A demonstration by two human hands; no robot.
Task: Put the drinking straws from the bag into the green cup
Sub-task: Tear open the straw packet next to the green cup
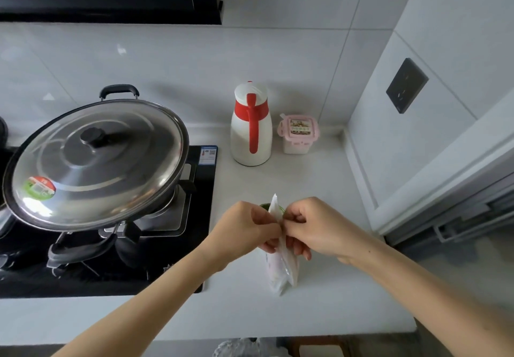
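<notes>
From here I see the clear plastic straw bag point(281, 265) upright, small green cup point(264, 206) mostly hidden behind its top.

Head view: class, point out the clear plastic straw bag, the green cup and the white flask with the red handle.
clear plastic straw bag point(281, 270), head view, its lower half
green cup point(264, 206), head view, rim sliver behind the bag
white flask with the red handle point(239, 139), head view, white body

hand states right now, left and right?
Left hand: closed, fingers pinching the straw bag near its top.
Right hand: closed, fingers pinching the same bag from the other side.
</notes>
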